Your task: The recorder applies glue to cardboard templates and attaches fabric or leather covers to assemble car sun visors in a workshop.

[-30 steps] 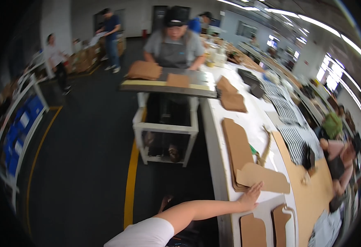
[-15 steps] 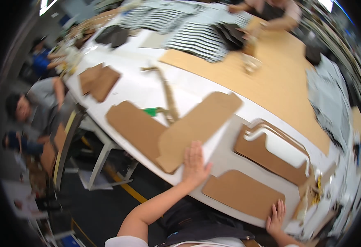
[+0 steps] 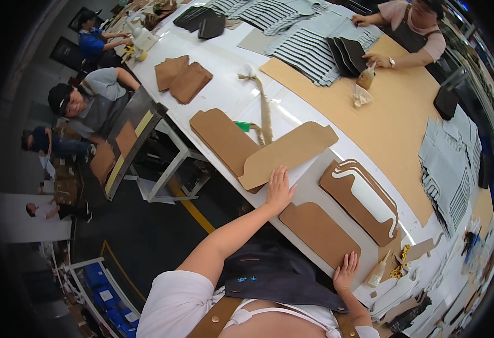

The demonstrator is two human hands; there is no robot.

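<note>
My left hand (image 3: 279, 190), fingers stretched out, rests at the lower edge of a tan shaped panel (image 3: 289, 151). That panel lies slantwise over one end of a brown panel stack (image 3: 220, 136). My right hand (image 3: 346, 272) lies open with its fingertips on the near right corner of a flat brown panel (image 3: 321, 232). Just beyond this panel sits another stack of brown panels (image 3: 343, 194), topped by a white curved template (image 3: 365, 197). A glue bottle (image 3: 377, 272) stands to the right of my right hand.
Smaller brown pieces (image 3: 190, 82) lie farther left on the white table (image 3: 230, 62). A cloth strip (image 3: 264, 110) runs behind the tan panel. Across a wide tan sheet (image 3: 382, 141), a co-worker's hand (image 3: 377, 60) is near black pieces (image 3: 345, 56) and another bottle (image 3: 366, 78). Striped grey pieces (image 3: 450, 169) lie right.
The view has shifted and turned, so the table's things appear elsewhere in the picture. My hands stay by the same two panels, both still open.
</note>
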